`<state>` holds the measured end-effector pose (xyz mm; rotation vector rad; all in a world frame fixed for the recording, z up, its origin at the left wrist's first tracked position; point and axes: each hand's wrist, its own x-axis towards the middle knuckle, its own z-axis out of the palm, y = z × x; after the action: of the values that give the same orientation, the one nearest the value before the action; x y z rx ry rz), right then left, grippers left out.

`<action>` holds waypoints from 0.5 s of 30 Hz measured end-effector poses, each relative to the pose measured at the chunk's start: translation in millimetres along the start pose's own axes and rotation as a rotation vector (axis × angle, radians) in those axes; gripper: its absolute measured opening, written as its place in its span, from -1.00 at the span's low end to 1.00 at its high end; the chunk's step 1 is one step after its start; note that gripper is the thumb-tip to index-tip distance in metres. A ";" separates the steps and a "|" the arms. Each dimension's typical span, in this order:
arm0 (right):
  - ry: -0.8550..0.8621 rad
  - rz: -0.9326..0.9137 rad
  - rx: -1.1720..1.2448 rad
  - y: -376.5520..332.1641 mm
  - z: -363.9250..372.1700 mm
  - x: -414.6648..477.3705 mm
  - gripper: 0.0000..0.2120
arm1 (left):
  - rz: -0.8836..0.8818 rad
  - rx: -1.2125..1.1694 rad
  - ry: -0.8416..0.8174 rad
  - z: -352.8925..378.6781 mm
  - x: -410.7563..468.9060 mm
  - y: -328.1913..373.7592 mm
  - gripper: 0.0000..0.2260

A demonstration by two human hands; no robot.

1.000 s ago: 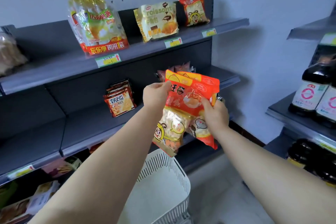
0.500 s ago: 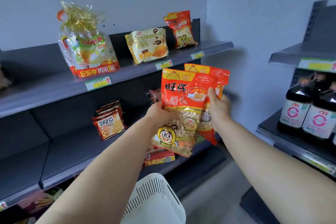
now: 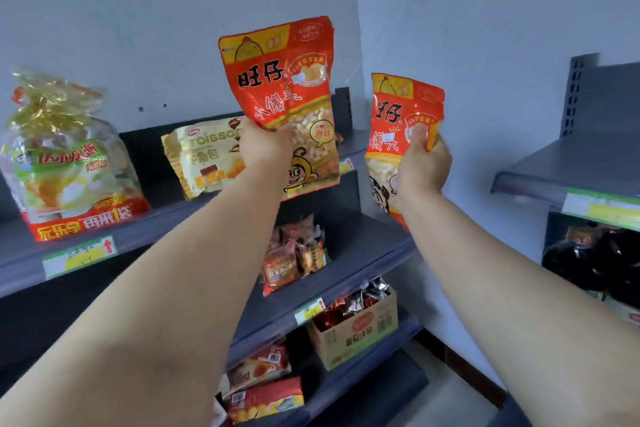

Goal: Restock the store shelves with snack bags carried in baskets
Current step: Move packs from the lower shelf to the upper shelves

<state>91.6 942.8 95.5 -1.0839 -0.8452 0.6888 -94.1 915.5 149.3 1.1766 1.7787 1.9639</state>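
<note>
My left hand (image 3: pixel 266 149) grips a red and yellow snack bag (image 3: pixel 287 90) by its left edge and holds it upright in front of the right end of the top shelf (image 3: pixel 166 225). To its right, my right hand (image 3: pixel 424 166) holds a second bag of the same kind (image 3: pixel 398 118), a little lower and apart from the first. The first bag hides the spot on the top shelf behind it. No basket is in view.
On the top shelf stand a big clear gift bag (image 3: pixel 65 163) and a croissant bag (image 3: pixel 204 156). Small snack packs (image 3: pixel 294 253) sit on the middle shelf, a cardboard box (image 3: pixel 353 329) and red packs (image 3: pixel 263 395) lower down. Dark bottles (image 3: pixel 595 260) fill the right-hand rack.
Both hands rose from chest height towards the top shelf. The two bags, held together before, have come apart, one in each hand. The white basket has dropped out of view.
</note>
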 end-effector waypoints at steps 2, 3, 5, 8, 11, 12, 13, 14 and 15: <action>-0.020 -0.039 0.016 -8.6 15.5 25.5 -0.62 | 0.006 -0.044 0.046 23.8 20.2 8.2 -0.67; -0.023 -0.055 0.010 -11.6 23.3 37.7 -0.62 | -0.001 -0.050 0.061 35.7 29.7 10.4 -0.67; -0.005 -0.076 0.017 -14.4 39.8 62.3 -0.60 | -0.011 -0.028 0.079 59.1 49.5 13.0 -0.69; -0.008 -0.096 0.045 -11.2 58.3 94.9 -0.58 | -0.012 0.002 0.104 86.6 73.0 11.0 -0.74; -0.024 -0.088 0.130 -2.3 73.4 125.6 -0.61 | -0.014 -0.013 0.127 109.3 96.1 1.3 -0.73; -0.024 -0.085 0.157 1.1 79.6 135.0 -0.64 | -0.013 -0.022 0.138 116.3 105.3 -3.4 -0.73; -0.024 -0.086 0.179 3.9 85.5 143.4 -0.67 | -0.011 -0.026 0.155 122.2 114.3 -7.5 -0.73; -0.027 -0.091 0.197 7.6 92.6 152.3 -0.70 | -0.004 -0.023 0.172 129.0 124.8 -13.1 -0.73; -0.032 -0.096 0.219 10.9 99.8 160.6 -0.74 | -0.006 -0.031 0.175 135.5 135.2 -18.5 -0.73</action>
<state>88.0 1125.1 147.1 -0.8329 -0.8232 0.7015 -94.1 1105.8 176.6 1.0156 1.8231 2.1414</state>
